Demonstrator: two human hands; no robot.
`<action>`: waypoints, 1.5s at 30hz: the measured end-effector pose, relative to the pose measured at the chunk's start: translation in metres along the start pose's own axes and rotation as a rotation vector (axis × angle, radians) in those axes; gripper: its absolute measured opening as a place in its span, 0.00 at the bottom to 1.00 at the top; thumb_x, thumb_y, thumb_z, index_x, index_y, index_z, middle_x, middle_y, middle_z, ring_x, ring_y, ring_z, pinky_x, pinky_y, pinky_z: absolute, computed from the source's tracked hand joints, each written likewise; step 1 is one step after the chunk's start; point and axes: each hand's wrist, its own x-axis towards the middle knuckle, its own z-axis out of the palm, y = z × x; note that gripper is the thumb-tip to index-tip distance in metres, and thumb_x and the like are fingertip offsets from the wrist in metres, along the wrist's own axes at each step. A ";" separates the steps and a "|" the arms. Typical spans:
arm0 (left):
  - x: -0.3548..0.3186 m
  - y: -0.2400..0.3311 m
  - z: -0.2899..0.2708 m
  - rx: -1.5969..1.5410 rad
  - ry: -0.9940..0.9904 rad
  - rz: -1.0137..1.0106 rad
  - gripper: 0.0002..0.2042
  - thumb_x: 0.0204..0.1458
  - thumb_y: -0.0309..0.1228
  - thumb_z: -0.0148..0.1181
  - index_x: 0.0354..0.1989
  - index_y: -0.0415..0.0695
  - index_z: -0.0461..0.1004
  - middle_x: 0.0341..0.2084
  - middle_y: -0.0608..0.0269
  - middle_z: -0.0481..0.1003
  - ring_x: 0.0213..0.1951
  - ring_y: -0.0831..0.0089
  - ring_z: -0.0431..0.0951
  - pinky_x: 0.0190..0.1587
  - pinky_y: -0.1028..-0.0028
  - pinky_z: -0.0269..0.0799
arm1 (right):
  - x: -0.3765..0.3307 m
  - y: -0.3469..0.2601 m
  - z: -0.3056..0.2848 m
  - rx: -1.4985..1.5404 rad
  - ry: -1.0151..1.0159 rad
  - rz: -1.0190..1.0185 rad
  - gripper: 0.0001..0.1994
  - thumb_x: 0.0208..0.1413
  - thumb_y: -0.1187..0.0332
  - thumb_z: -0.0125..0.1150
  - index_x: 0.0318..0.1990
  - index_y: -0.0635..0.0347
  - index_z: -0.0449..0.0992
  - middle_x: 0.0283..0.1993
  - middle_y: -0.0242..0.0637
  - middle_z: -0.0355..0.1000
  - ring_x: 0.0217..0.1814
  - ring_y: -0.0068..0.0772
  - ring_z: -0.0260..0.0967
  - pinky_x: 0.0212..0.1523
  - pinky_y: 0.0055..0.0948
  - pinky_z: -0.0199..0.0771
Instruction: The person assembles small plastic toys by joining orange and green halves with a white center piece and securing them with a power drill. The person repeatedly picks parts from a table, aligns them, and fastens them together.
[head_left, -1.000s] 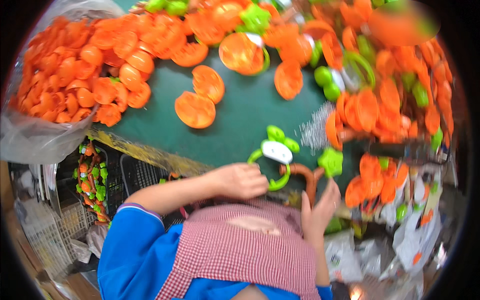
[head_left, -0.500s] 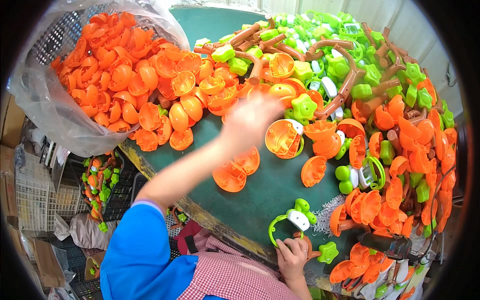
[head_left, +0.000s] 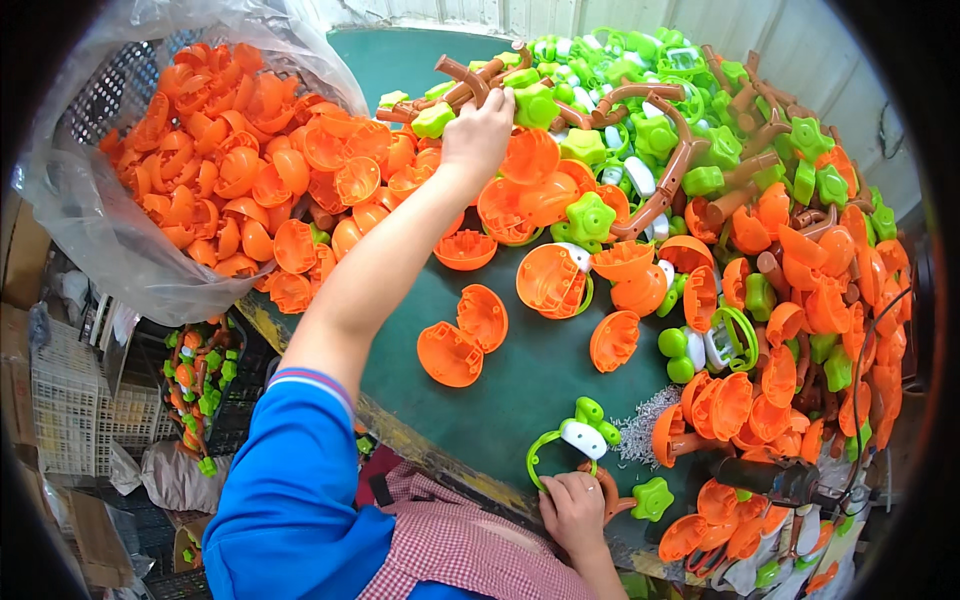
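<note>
My left hand (head_left: 478,135) is stretched out to the upper middle of the frame, fingers curled down onto a brown plastic branch-shaped piece (head_left: 462,88) lying at the edge of the heap of green and orange plastic toy parts (head_left: 760,220); it looks closed on that piece, though my knuckles hide the fingertips. My right hand (head_left: 572,508) sits low in the frame, right of centre, at the near edge of the dark green tabletop (head_left: 520,390), fingers folded around a half-built toy: a green plastic ring with a white oval plate (head_left: 572,440) on a brown stem. The two hands are well apart. A green star-shaped plastic knob (head_left: 652,497) lies just beside my right hand. Two orange plastic half-shells (head_left: 462,338) rest open side up in the middle of the tabletop. At the upper left, a clear plastic bag full of orange shells (head_left: 230,170) spills toward the tabletop.
</note>
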 end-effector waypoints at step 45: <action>-0.289 0.074 -0.186 -1.943 -1.418 -1.446 0.21 0.49 0.34 0.69 0.48 0.39 0.69 0.33 0.61 0.74 0.20 0.75 0.75 0.22 0.78 0.73 | -0.044 0.009 -0.005 0.239 -0.124 -0.131 0.08 0.42 0.74 0.63 0.33 0.61 0.74 0.26 0.37 0.70 0.31 0.39 0.71 0.38 0.37 0.73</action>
